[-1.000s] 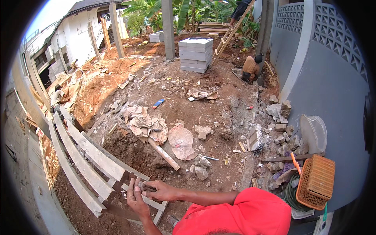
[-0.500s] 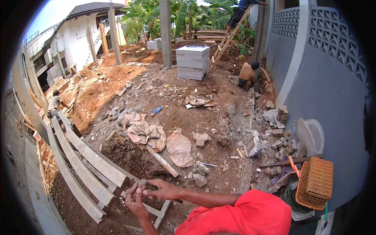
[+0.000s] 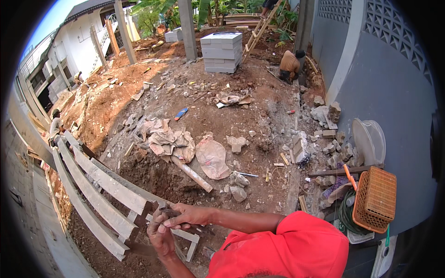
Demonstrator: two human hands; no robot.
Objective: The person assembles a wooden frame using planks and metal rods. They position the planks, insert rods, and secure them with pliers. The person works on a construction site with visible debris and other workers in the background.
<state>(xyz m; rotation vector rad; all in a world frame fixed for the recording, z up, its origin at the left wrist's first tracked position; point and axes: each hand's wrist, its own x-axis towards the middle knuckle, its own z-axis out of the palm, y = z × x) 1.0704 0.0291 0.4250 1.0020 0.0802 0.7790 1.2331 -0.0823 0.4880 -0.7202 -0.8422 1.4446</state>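
Observation:
My left hand [image 3: 160, 233] and my right hand [image 3: 189, 216] meet low in the view, just past the ends of the wooden beams [image 3: 109, 190]. The right hand is closed around what looks like a hammer [image 3: 169, 211]. Its dark head pokes out above the fingers, and part of the handle shows under the wrist. Pressed close to the head, my left hand has its fingers curled together; whatever they pinch is hidden. A pale wooden frame [image 3: 191, 237] lies just below the hands.
Crumpled paper sacks [image 3: 171, 141], a pole [image 3: 192, 173] and rubble lie ahead. White blocks [image 3: 221, 51] are stacked beyond. An orange basket [image 3: 376, 197] stands at the right near a grey wall [image 3: 384, 88]. Co-workers crouch by the wall [image 3: 289, 65] and at the left [image 3: 56, 127]; another is on a ladder [image 3: 259, 32].
The view has shifted slightly. The left hand has turned and moved a little left, its fingers now against the hammer head. Both hands remain close together.

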